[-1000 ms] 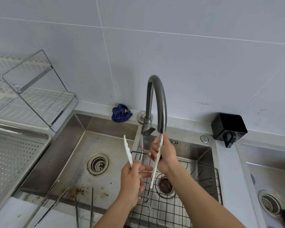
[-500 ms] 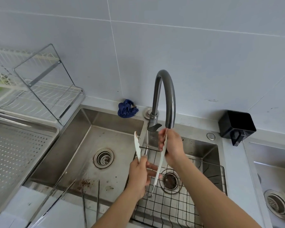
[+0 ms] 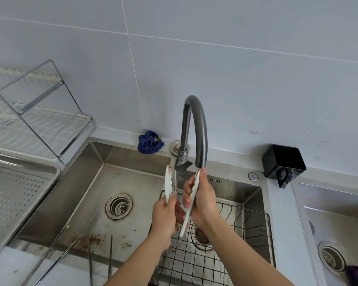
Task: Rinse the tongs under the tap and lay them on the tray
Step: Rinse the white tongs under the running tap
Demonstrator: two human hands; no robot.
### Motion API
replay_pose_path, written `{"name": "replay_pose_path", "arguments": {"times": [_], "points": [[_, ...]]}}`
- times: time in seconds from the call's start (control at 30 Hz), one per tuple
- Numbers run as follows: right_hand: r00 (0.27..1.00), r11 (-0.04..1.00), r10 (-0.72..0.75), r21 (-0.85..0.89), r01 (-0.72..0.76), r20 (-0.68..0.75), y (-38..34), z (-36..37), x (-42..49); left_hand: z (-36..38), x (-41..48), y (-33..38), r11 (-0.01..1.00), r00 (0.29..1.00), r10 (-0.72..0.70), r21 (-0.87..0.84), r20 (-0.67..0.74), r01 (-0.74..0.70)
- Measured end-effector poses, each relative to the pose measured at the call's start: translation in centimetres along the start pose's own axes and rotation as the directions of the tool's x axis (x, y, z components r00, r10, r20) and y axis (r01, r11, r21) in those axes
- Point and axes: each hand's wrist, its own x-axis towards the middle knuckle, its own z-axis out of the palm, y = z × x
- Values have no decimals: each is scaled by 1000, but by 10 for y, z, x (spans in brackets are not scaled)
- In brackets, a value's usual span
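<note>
White tongs (image 3: 168, 183) stand tips-up under the curved grey tap (image 3: 194, 129), their two arms spread apart. My left hand (image 3: 166, 216) grips the left arm, whose tip carries brown residue. My right hand (image 3: 203, 200) is wrapped around the right arm, its tip just below the spout. The metal hinge end hangs down over the black wire basket (image 3: 254, 230). A thin stream of water seems to fall from the spout. The perforated steel tray (image 3: 12, 195) lies at the far left.
A double steel sink (image 3: 87, 201) has brown stains on its floor and more metal tongs (image 3: 100, 263) at its front edge. A dish rack (image 3: 39, 120) stands behind the tray. A blue cloth (image 3: 149, 142) and a black holder (image 3: 283, 162) sit at the wall.
The view shifted slightly; both hands keep their hold. My right hand slid a little higher along its arm of the tongs, toward the spout.
</note>
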Motion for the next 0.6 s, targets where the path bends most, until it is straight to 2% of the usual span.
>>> {"name": "replay_pose_path", "arguments": {"times": [0.1, 0.13, 0.2, 0.3, 0.47, 0.6], "points": [[976, 996, -23, 94, 2, 216, 2, -15, -11, 0, 1, -10, 1000, 999, -13, -16, -34, 12], [959, 998, -21, 69, 1, 284, 3, -19, -15, 0, 1, -13, 1000, 999, -15, -20, -39, 14], [933, 995, 58, -92, -27, 354, 10, -26, -23, 2, 1, -13, 1000, 1000, -1, -27, -4, 1], [945, 972, 30, -231, 49, 327, 5, -18, -26, 10, 2, -3, 999, 999, -10, -44, 42, 12], [981, 986, -108, -107, 126, 162, -35, -1, -5, 9, 3, -2, 998, 998, -20, -62, 52, 23], [980, 996, -69, -44, 78, 185, -28, 2, -10, 13, 7, 2, 999, 999, -4, -31, 50, 6]]}}
